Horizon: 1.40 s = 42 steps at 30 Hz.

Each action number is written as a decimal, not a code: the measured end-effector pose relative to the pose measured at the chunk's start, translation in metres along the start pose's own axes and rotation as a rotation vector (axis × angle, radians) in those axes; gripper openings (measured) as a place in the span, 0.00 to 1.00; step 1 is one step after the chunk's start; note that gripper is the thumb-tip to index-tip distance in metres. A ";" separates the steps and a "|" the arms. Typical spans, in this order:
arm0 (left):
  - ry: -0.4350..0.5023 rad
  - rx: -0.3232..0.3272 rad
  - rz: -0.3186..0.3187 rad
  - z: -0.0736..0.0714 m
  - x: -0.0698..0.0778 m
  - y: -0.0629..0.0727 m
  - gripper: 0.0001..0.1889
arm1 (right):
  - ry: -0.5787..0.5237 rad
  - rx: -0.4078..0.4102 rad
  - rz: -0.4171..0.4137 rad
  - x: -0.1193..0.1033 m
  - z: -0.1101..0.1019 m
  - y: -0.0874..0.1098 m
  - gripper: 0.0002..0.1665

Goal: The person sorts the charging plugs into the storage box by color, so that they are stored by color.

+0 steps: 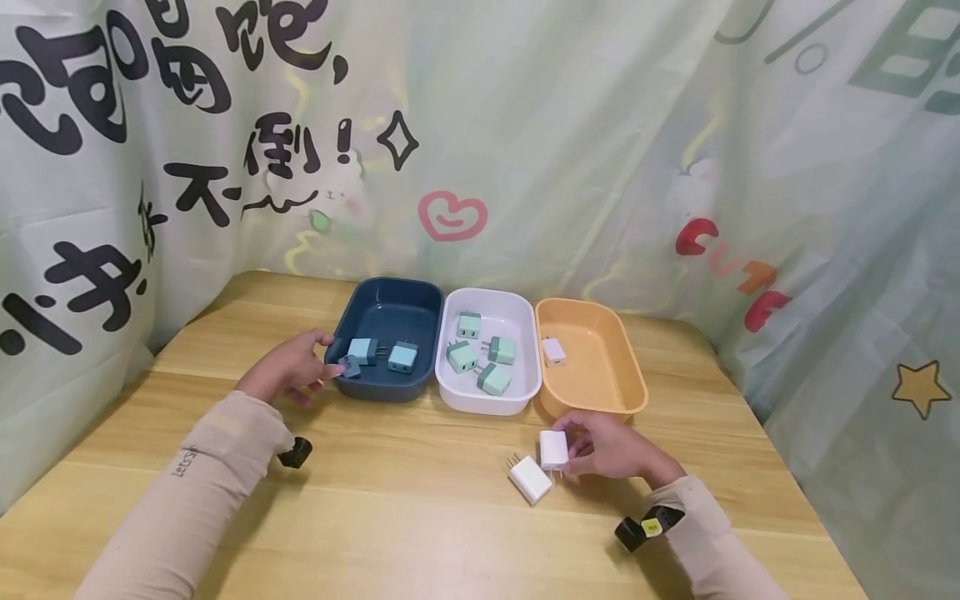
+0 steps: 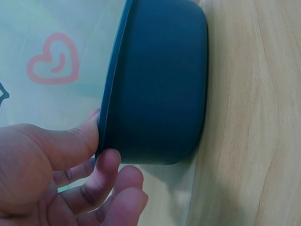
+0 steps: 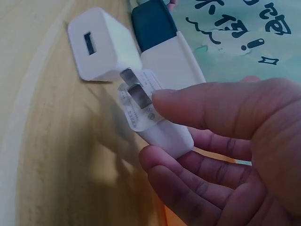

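Note:
My left hand (image 1: 296, 367) is at the left rim of the dark blue bin (image 1: 405, 298), thumb and fingers apart. In the left wrist view, its thumb and fingertips are right at the rim of that bin (image 2: 160, 75). A blurred bluish charger (image 1: 350, 367) shows just inside the rim, beside the fingers; two blue wall chargers lie further in. My right hand (image 1: 607, 446) pinches a white wall charger (image 1: 553, 450) between thumb and fingers; its metal prongs (image 3: 139, 96) face the right wrist camera. Beside it, another white charger (image 1: 530, 480) lies on the table.
A white bin (image 1: 487, 406) with several green chargers stands in the middle of the row. To its right is an orange bin (image 1: 600, 367) with one white charger (image 1: 553, 352) in it. All stand on a wooden table (image 1: 375, 517) before a printed curtain (image 1: 585, 150).

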State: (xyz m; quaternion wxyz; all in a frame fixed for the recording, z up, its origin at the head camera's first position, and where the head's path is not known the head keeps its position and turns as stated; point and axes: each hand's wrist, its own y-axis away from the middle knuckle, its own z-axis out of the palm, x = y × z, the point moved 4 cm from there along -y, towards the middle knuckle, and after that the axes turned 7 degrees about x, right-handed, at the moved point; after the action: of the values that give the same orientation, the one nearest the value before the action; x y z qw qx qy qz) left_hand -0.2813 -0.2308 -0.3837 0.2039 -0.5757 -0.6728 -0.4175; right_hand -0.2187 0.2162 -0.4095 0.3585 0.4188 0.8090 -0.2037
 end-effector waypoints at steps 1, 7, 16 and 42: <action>0.001 0.000 -0.002 0.000 0.000 0.000 0.35 | -0.005 -0.001 0.001 -0.001 -0.001 0.001 0.26; 0.005 -0.003 -0.002 0.000 0.000 0.001 0.35 | -0.023 -0.010 -0.027 -0.007 -0.006 0.004 0.25; 0.004 -0.003 -0.003 0.000 0.000 0.001 0.36 | -0.063 -0.025 -0.048 -0.013 -0.011 0.005 0.24; -0.014 -0.004 -0.017 -0.002 0.003 0.001 0.35 | -0.069 0.045 -0.005 -0.016 -0.035 -0.002 0.24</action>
State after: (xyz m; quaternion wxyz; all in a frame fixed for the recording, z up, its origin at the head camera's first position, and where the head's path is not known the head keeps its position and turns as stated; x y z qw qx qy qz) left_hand -0.2819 -0.2308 -0.3804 0.1945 -0.5732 -0.6784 -0.4164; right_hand -0.2282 0.2282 -0.3742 0.3762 0.4176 0.7923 -0.2372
